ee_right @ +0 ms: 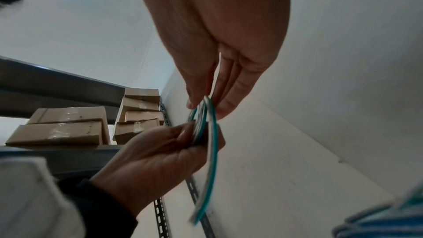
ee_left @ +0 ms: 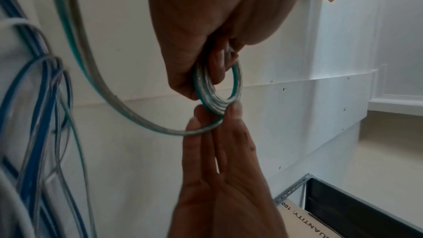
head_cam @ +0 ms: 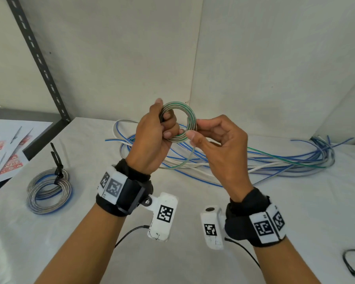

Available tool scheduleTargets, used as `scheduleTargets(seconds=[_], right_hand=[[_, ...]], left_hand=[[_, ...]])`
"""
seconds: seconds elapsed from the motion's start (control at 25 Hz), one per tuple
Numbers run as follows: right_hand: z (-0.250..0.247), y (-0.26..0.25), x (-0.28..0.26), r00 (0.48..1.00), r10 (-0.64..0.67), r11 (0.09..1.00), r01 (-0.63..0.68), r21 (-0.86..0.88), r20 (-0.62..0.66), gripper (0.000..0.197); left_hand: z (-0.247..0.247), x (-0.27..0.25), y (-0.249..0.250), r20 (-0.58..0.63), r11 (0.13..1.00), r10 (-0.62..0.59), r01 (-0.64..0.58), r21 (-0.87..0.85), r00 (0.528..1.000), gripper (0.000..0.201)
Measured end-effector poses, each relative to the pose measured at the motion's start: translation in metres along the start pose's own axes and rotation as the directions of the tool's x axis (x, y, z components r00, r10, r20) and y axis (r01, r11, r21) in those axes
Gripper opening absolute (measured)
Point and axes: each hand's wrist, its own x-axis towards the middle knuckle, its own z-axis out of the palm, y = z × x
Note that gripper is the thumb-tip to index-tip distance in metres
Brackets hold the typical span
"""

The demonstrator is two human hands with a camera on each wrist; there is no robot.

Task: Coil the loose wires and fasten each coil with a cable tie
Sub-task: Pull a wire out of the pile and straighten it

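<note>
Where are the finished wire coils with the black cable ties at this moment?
In the head view, the two finished coils lie on the white table at the left, beside the printed sheets and left of the left hand.

Soft, even daylight, faint shadows; wide-angle bowing at edges; wrist views dimmer, motion-blurred, grainy.

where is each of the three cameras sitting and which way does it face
Head: worn on the head, looking forward and down at the table; both forearms show, left hand and right hand on the green-striped coil.
Left wrist: looks along the left hand to the coil.
Right wrist: looks along the right hand toward boxes.
All three share the coil and both hands.
</note>
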Motion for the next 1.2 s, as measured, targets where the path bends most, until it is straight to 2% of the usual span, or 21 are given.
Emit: scheduleTargets(seconds=[0.12,0.2,0.24,0.32,0.44,0.52,0.64,0.68,0.76,0.92,1.04,1.2], right_hand=[[0.006,0.004,-0.002,0.993,-0.013,0.997,0.021,0.071,-0.114,0.018],[-0.001,0.003,0.003,0.990,-0.006,0.998,0.015,0.066,-0.141,0.015],[-0.007,0.002,0.007,0.993,-0.004,0.999,0.008,0.033,-0.119,0.014],[-0.022,-0.003,0.012,1.000,-0.003,0.995,0.005,-0.095,0.017,0.012],[-0.037,-0.008,0.014,0.971,0.010,0.961,0.056,-0.269,0.238,0.009],[-0.039,-0.008,0.014,0.963,0.013,0.953,0.070,-0.293,0.271,0.008],[-0.036,-0.006,0.013,0.965,-0.006,0.956,0.083,-0.281,0.263,0.008],[-0.034,-0.005,0.013,0.967,-0.018,0.958,0.090,-0.273,0.254,0.009],[-0.031,-0.004,0.013,0.974,-0.047,0.968,0.100,-0.231,0.222,0.014],[-0.023,-0.001,0.013,0.999,-0.019,0.998,0.022,-0.058,0.048,0.010],[-0.007,0.004,0.006,1.000,0.008,0.999,-0.007,0.041,-0.005,0.010],[0.000,0.007,0.004,0.994,-0.022,0.996,0.031,0.087,-0.103,0.015]], left_hand=[[0.006,-0.002,-0.009,0.002,0.999,-0.001,0.001,-0.043,1.000,0.043],[0.006,-0.002,-0.008,0.028,0.998,-0.052,0.051,0.039,0.998,0.043],[0.004,0.000,-0.006,0.036,0.991,-0.088,0.084,0.108,0.995,0.044],[-0.001,0.001,-0.002,0.070,0.946,-0.151,0.124,0.300,0.986,0.054],[-0.003,-0.004,-0.004,0.148,0.733,-0.209,0.055,0.678,0.967,0.056],[-0.004,-0.008,-0.004,0.179,0.650,-0.216,0.004,0.760,0.960,0.052],[-0.007,-0.008,-0.001,0.212,0.597,-0.175,-0.067,0.800,0.962,0.053],[-0.007,-0.007,-0.001,0.210,0.620,-0.145,-0.077,0.781,0.967,0.052],[-0.008,-0.005,0.000,0.176,0.721,-0.071,-0.072,0.690,0.982,0.049],[-0.007,0.001,0.004,0.094,0.942,-0.024,-0.009,0.336,0.995,0.045],[-0.004,0.001,0.002,0.053,0.991,-0.045,0.038,0.128,0.998,0.045],[0.007,-0.002,-0.012,0.020,0.994,-0.073,0.074,-0.085,0.997,0.047]])
